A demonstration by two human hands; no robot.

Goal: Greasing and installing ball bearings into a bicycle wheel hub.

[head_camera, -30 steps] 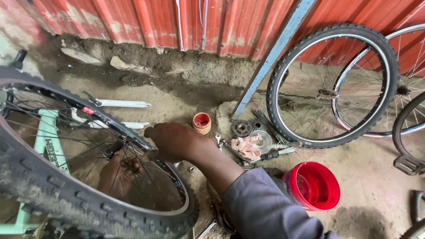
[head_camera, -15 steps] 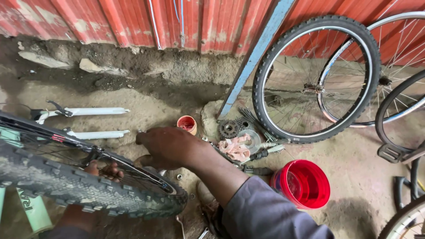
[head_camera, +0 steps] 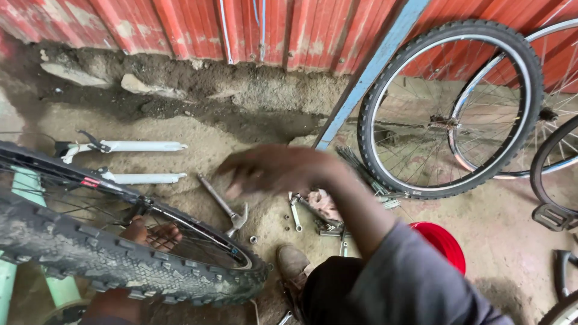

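My right hand (head_camera: 274,168) hovers blurred above the dirt ground, fingers spread, holding nothing. Just below it lie a hammer (head_camera: 224,206), a spanner (head_camera: 295,213) and a few loose nuts. My left hand (head_camera: 150,235) reaches through the spokes of the knobby-tyred bicycle wheel (head_camera: 120,265) at the lower left, fingers curled near the hub; what it grips is hidden by the rim and spokes. The wheel belongs to a pale green bicycle frame (head_camera: 27,186).
A second wheel (head_camera: 448,108) leans against the red corrugated wall beside a blue bar (head_camera: 367,75). A red bucket (head_camera: 442,244) stands behind my right arm. White fork legs (head_camera: 129,146) lie on the ground at left. My shoe (head_camera: 293,265) is below the tools.
My right hand has lifted off the wheel's rim and swung right, over the tools. The view has shifted, hiding the small orange cup and showing the hammer.
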